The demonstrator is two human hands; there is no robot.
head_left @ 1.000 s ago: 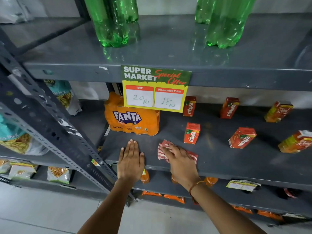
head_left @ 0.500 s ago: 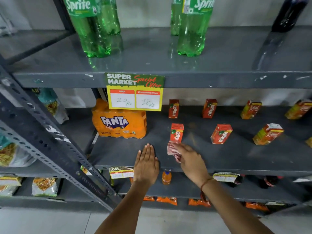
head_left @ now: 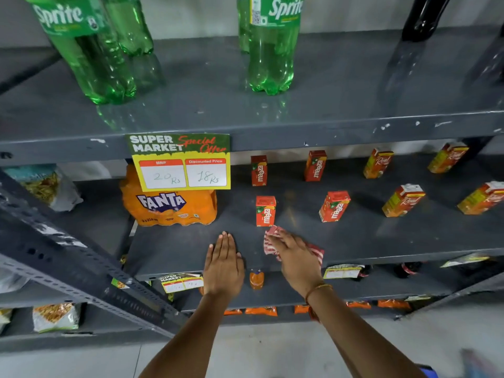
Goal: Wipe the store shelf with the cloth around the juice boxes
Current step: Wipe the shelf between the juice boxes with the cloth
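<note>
A red-and-white striped cloth (head_left: 272,238) lies on the grey middle shelf (head_left: 381,241), pressed flat under my right hand (head_left: 296,255). It sits just in front of a red Maaza juice box (head_left: 265,211). Another Maaza box (head_left: 334,206) stands to the right, with two more at the back (head_left: 258,171) (head_left: 315,165). Orange Real juice boxes (head_left: 403,200) stand further right. My left hand (head_left: 223,264) rests flat on the shelf's front edge, fingers together, holding nothing.
A Fanta multipack (head_left: 169,207) sits at the shelf's left under a price sign (head_left: 180,162). Green Sprite bottles (head_left: 268,45) stand on the shelf above. A slanted metal upright (head_left: 68,257) crosses the left. Small orange bottles and snack packets fill the lower shelves.
My right hand has slid the cloth rightward along the shelf front, from in front of the Fanta pack to just below the front Maaza box. My left hand followed along the edge.
</note>
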